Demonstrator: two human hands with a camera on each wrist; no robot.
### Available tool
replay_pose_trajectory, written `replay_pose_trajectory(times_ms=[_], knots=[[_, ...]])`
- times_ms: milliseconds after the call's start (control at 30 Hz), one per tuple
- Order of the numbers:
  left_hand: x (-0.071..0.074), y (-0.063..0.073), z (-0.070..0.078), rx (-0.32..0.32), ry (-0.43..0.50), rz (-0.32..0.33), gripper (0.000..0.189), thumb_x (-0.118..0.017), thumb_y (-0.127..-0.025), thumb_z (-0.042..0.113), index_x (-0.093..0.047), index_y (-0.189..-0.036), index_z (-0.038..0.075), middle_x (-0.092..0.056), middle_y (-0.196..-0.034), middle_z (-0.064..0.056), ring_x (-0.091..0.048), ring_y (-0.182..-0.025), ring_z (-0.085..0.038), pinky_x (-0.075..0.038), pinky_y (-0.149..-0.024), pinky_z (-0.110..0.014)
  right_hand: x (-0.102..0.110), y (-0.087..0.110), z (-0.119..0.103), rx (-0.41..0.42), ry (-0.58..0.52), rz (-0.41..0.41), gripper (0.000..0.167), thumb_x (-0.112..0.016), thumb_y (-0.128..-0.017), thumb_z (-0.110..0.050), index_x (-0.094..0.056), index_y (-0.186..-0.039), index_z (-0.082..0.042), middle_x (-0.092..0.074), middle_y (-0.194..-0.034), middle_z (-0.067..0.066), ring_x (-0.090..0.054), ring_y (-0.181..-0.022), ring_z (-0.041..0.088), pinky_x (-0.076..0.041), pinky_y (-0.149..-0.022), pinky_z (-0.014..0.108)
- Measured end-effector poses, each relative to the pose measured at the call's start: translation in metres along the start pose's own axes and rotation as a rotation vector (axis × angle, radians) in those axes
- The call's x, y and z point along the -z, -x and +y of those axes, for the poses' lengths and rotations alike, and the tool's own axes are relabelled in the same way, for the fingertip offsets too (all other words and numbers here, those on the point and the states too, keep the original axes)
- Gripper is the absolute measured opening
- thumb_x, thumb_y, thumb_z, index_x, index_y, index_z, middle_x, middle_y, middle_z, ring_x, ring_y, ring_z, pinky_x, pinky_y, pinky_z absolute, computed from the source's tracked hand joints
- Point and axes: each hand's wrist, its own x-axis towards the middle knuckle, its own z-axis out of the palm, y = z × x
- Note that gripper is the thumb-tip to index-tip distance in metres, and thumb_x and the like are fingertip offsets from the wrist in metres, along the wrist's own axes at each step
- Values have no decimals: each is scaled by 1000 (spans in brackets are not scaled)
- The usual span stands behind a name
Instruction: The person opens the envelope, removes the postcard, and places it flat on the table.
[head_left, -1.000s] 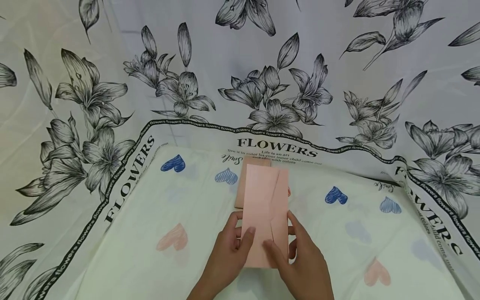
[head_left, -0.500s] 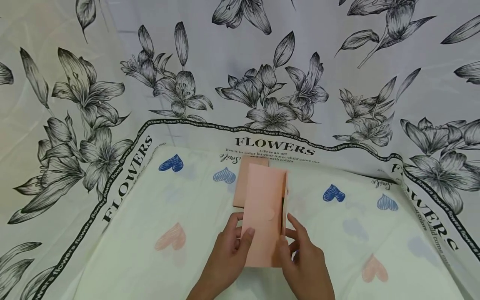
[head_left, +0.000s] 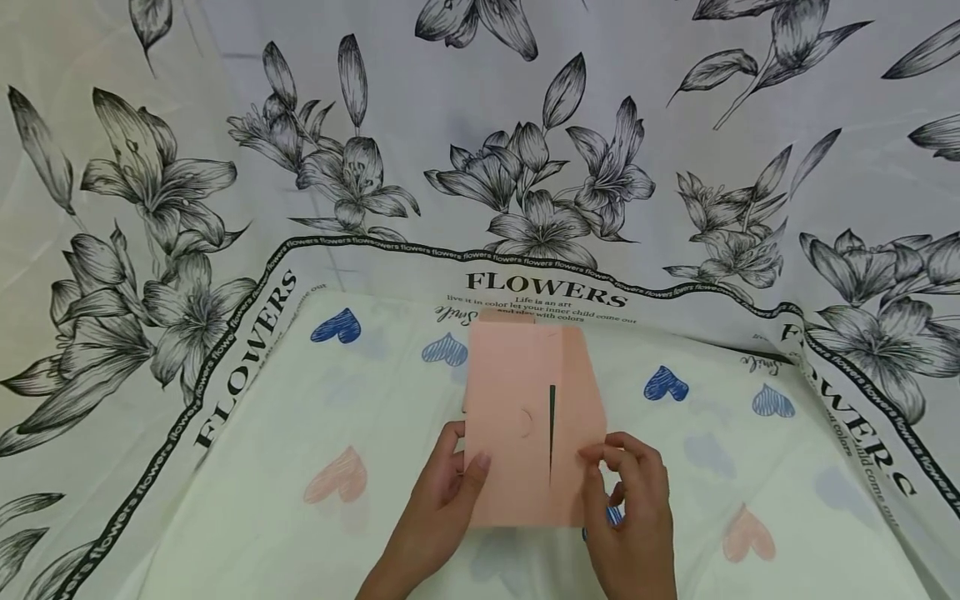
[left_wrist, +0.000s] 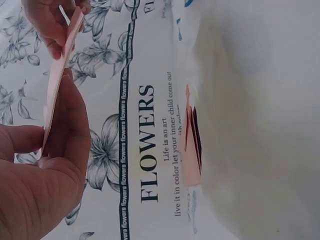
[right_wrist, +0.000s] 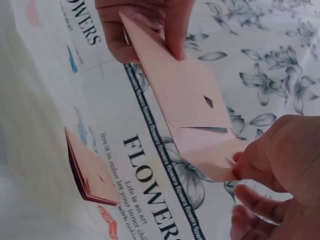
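Fingers (head_left: 628,450) of the right hand (head_left: 633,500) pinched the angled, unfolded flap (head_left: 582,400) of a smooth pink paper envelope (head_left: 510,392), the left hand (head_left: 442,504) gripping its opposite edge, above a heart-printed white cloth (head_left: 382,408) where layered pink envelopes (right_wrist: 91,172) lay.

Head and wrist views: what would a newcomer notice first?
The pink envelope, low center in the head view: the left hand grips it, the right hand pinches its flap. Then bold black flowers across the pale cloth behind. A pink stack lies on the heart-printed sheet, plainest in the right wrist view.
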Motion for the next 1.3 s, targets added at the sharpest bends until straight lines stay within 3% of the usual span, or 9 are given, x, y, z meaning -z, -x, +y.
replay_pose_trajectory(times_ms=[167,333,467,567,667,800,900,1033,1300], knots=[[4,-3,-3,10,3,-25,30,-48,-115,32,-41,-142,23,-74,-122,-9,-74,-106,-28,-58,-90,-34,-8,-1,0,-17,56,22,19,-77,-95,-5,-79,-109,-19,-52,-113,2,-34,-100,12,-30,-74,28],[4,-6,-1,-26,-42,-64,26,-46,-115,29,-42,-140,23,-73,-114,-7,-68,-95,-20,-55,-84,-30,-12,-5,-6,-55,81,-6,14,-76,-99,-14,-78,-111,-21,-59,-105,-8,-40,-97,9,-35,-77,30],[1,-5,-1,-93,-134,-70,21,-45,-115,27,-44,-136,23,-58,-84,-1,-52,-73,-10,-48,-67,-25,-12,-6,-8,-56,53,-23,13,-74,-101,-17,-74,-113,-22,-67,-106,-15,-48,-94,5,-41,-76,25],[-1,-4,-1,-129,-217,-63,18,-46,-115,27,-46,-133,24,-40,-72,2,-38,-62,-4,-40,-57,-24,-13,-6,-9,-62,9,-39,12,-74,-101,-17,-73,-112,-21,-66,-98,-17,-52,-88,4,-43,-70,23],[-1,-4,-2,-137,-266,-54,15,-46,-115,30,-47,-129,25,-40,-74,4,-41,-66,-5,-42,-61,-26,-15,-5,-10,-83,-62,-76,11,-76,-100,-17,-71,-110,-18,-65,-91,-16,-55,-83,5,-45,-64,24],[0,-5,-4,-136,-278,-63,13,-45,-115,30,-46,-127,24,-51,-87,3,-52,-84,-12,-47,-77,-28,-15,-6,-9,-127,-158,-133,10,-76,-100,-18,-68,-106,-18,-66,-88,-15,-60,-78,8,-49,-62,25],[2,-5,-5,-135,-289,-62,14,-45,-115,30,-47,-127,24,-54,-90,2,-54,-87,-14,-47,-80,-28,-13,-7,-7,-148,-229,-166,8,-76,-101,-19,-68,-102,-21,-67,-86,-13,-60,-74,11,-49,-61,24],[4,-5,-5,-120,-296,-60,14,-45,-115,32,-47,-126,24,-46,-85,4,-50,-81,-11,-46,-76,-29,-10,-9,-3,-180,-318,-203,7,-76,-100,-20,-70,-101,-23,-69,-86,-10,-60,-71,15,-48,-61,25],[8,-3,-3,-56,-283,-31,17,-48,-114,32,-48,-130,28,-50,-87,5,-53,-87,-14,-46,-81,-29,-5,-14,-3,-302,-282,-237,13,-73,-103,-27,-71,-111,-16,-71,-93,-2,-65,-85,17,-54,-72,26]])
